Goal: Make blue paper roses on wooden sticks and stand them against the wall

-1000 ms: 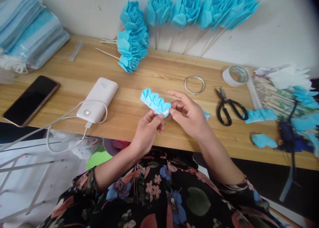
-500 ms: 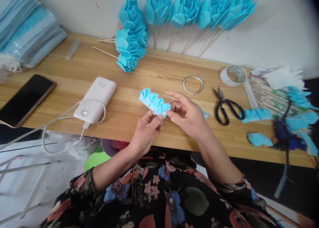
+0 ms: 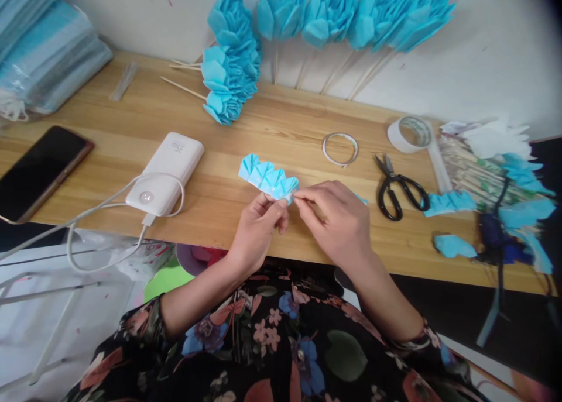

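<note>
A pleated strip of blue folded material (image 3: 266, 177), with a row of pointed folds, is held above the front part of the table. My left hand (image 3: 259, 226) pinches its lower right end between thumb and fingers. At that same end, the thumb and fingertips of my right hand (image 3: 336, 217) are pressed together. Whether they grip the strip's edge or some small piece there is too fine to see. Partly behind my right hand, a bit of blue material (image 3: 360, 198) shows on the table.
Right of my hands lie black-handled scissors (image 3: 397, 191), a thin tape ring (image 3: 340, 150) and a tape roll (image 3: 409, 134). Blue flowers on sticks (image 3: 329, 16) lean on the wall. A power bank (image 3: 167, 174) with a cable and a phone (image 3: 41, 171) are left.
My right hand's fingers, spread half a second ago, have closed into a pinch at the strip's right end. The strip and my left hand have barely shifted.
</note>
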A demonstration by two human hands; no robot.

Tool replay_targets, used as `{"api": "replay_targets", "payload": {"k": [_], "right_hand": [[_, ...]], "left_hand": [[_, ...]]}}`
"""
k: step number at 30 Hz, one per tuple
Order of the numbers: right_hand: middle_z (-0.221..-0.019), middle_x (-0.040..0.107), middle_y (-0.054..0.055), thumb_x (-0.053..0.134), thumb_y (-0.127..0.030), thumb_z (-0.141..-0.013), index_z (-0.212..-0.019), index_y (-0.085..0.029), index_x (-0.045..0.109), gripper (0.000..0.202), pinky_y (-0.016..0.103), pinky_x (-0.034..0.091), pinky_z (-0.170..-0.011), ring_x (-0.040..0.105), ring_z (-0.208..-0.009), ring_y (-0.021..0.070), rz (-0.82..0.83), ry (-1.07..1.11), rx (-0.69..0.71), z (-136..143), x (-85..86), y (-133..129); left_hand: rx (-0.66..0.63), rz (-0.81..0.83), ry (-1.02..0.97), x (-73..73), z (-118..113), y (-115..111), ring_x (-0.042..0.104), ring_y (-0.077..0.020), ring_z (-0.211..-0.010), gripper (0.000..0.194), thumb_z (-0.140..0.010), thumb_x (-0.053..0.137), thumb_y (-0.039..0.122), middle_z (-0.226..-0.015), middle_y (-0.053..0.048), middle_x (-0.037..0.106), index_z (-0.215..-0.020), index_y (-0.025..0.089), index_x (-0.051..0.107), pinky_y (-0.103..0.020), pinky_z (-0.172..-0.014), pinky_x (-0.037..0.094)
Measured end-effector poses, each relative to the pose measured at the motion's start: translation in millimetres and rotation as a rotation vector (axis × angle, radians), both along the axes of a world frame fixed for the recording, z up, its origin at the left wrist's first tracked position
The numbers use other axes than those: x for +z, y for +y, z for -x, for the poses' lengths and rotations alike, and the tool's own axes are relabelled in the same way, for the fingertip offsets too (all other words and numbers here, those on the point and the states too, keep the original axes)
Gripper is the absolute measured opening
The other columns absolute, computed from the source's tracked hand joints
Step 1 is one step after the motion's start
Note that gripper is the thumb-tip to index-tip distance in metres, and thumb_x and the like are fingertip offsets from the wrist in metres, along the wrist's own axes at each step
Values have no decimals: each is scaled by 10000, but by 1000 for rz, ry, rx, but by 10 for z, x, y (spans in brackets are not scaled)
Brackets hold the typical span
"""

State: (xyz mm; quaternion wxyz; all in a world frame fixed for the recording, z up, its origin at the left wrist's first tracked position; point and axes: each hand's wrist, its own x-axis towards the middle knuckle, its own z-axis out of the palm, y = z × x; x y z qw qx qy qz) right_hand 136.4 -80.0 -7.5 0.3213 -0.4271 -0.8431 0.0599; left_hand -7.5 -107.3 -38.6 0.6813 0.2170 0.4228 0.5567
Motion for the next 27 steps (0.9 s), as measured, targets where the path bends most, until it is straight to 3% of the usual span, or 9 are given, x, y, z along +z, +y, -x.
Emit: {"api": "replay_targets", "payload": {"k": [27], "right_hand": [[-819, 736, 28, 563, -180, -977, -913, -208, 703, 157, 310, 516, -725, 675, -771, 163, 202, 60, 56, -38, -44, 55]], "left_hand": [[-20, 1, 13, 21, 10, -4, 430, -73, -552, 231, -811, 738, 295, -602, 48, 505, -737, 180, 552, -241, -571, 341]]}}
